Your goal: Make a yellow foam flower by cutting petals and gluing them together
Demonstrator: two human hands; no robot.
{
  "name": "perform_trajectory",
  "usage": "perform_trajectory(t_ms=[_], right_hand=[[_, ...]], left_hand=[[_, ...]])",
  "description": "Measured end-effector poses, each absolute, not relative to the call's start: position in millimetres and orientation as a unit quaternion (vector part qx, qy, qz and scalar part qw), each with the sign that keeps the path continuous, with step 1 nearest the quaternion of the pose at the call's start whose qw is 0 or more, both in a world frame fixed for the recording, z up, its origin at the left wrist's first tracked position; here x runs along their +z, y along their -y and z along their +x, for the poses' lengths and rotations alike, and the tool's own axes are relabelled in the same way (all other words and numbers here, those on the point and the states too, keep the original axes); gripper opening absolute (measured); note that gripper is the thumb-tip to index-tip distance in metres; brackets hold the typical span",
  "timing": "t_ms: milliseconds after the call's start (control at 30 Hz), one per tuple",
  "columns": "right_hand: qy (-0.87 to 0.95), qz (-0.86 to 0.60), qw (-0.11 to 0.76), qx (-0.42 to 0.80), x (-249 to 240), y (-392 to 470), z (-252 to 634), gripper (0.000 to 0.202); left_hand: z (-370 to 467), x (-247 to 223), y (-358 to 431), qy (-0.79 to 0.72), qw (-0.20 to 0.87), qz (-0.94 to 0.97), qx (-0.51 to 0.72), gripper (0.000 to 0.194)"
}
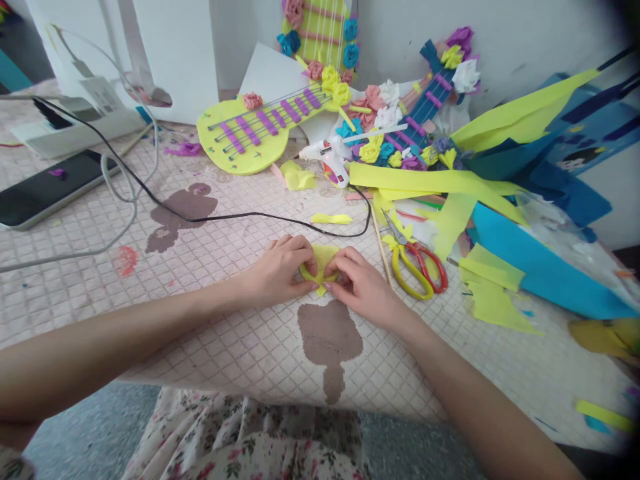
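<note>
Between my two hands is a small piece of yellow crepe paper point(324, 256), its edges curled and its lower end narrowing to a point. My left hand point(283, 268) pinches its left edge with thumb and fingertips. On the opposite side my right hand point(364, 285) pinches the right edge the same way. Both hands are low over the patterned tablecloth point(240, 250). Just right of my right hand lie scissors point(419, 267) with one yellow and one red handle, beside a thin wooden stick point(381, 243). A narrow yellow paper strip point(332, 219) rests beyond my fingers.
A white glue gun point(330, 159) trails a black cord point(240, 215) across the table. Behind it stand a yellow paper guitar point(243, 137) and a blue one point(425, 110). Paper sheets point(540, 257) crowd the right. A phone point(55, 187) and power strip point(85, 130) sit left.
</note>
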State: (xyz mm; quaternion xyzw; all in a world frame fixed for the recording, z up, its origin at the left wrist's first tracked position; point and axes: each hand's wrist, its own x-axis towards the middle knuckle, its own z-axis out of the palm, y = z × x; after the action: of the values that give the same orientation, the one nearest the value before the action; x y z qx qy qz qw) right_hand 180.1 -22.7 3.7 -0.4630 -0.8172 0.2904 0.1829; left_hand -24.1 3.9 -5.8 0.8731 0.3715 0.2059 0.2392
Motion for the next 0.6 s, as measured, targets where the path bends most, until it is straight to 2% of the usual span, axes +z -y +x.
perform_trajectory(t_ms=[233,600], right_hand=[[0.809,-0.497,0.181,0.254,2.5,23.9,176.1,0.014],[0.808,-0.497,0.196,0.25,-1.1,22.0,175.3,0.005]], left_hand=[[-23.0,-11.6,-4.4,-0.379,0.232,0.867,0.223,0.015],[-21.0,-8.7,-3.8,-0.392,0.248,0.86,0.212,0.005]])
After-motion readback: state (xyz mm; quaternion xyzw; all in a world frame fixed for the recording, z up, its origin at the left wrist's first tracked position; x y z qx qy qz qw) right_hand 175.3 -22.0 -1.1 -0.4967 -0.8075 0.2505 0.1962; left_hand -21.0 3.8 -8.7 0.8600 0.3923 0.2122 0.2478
